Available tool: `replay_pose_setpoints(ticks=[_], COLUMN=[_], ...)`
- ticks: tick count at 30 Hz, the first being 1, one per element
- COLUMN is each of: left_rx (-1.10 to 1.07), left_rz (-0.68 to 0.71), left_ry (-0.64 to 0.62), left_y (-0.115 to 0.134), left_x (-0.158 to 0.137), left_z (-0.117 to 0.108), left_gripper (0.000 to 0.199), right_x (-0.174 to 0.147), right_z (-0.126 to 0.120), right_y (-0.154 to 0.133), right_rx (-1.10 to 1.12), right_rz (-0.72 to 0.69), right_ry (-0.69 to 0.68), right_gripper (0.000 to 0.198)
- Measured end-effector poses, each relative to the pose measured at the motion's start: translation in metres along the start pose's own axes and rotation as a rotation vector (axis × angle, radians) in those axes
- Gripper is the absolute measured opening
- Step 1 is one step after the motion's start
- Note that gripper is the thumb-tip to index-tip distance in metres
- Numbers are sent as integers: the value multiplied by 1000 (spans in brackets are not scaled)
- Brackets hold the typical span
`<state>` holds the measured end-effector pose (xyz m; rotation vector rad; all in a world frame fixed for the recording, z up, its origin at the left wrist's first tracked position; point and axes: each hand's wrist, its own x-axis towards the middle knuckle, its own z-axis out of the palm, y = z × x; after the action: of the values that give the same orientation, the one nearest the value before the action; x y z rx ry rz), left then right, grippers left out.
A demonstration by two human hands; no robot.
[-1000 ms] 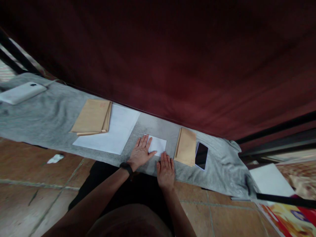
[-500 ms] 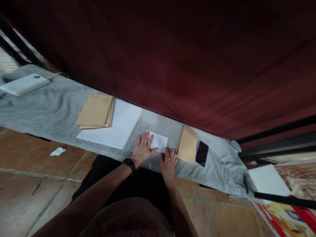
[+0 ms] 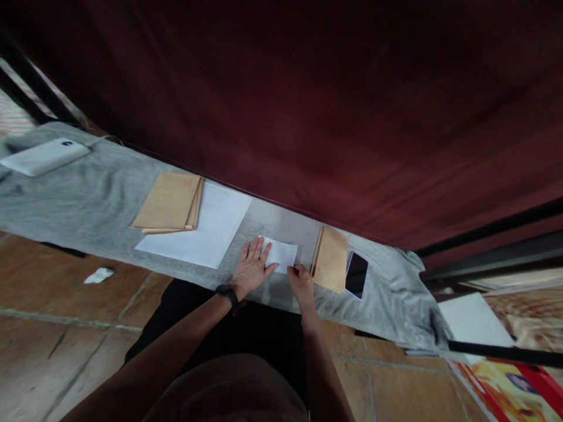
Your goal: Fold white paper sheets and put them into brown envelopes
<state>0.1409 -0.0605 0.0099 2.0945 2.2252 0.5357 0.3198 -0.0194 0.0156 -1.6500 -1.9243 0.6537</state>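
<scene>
A small white sheet of folded-looking paper (image 3: 284, 253) lies on the grey cloth in front of me. Spread flat, my left hand (image 3: 251, 271) presses on its left edge, with a dark band on the wrist. My right hand (image 3: 301, 283) has its fingers curled together at the paper's lower right corner, pinching it. Right of that hand is a stack of brown envelopes (image 3: 332, 261). Further left, another pile of brown envelopes (image 3: 169, 200) partly covers large white sheets (image 3: 215, 234).
A phone (image 3: 356, 274) lies beside the right envelopes. At the far left is a white device (image 3: 46, 156) with a cable. The grey cloth (image 3: 101, 193) covers a narrow surface against a dark red panel (image 3: 281, 117). A crumpled white scrap (image 3: 99, 275) is on the tiled floor.
My right hand's fingers have drawn together at the paper's lower right corner, where they were more spread before. The left hand stays flat on the paper. The view has shifted slightly.
</scene>
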Motion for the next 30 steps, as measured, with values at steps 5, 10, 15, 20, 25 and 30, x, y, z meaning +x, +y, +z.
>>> replay_pose_setpoints(ticks=[5, 10, 15, 20, 25, 30], left_rx=[-94, -563, -1221, -1407, -1002, -668], left_rz=[19, -73, -260, -468, -525, -495], left_ry=[29, 66, 49, 112, 120, 70], left_y=[0, 23, 57, 47, 2, -23], left_x=[-2, 2, 16, 17, 15, 16], left_z=[-9, -33, -64, -59, -35, -36], left_gripper=[62, 57, 52, 42, 39, 41], right_x=[-3, -10, -22, -29, -32, -32], right_z=[-6, -30, -39, -32, -15, 6], right_y=[-17, -47, -74, -78, -56, -37], right_rx=[131, 216, 62, -3, -52, -77], right_rz=[-62, -253, -464, -570, -559, -472], right_ry=[10, 168, 109, 5, -45, -54], right_gripper=[29, 26, 25, 34, 33, 35])
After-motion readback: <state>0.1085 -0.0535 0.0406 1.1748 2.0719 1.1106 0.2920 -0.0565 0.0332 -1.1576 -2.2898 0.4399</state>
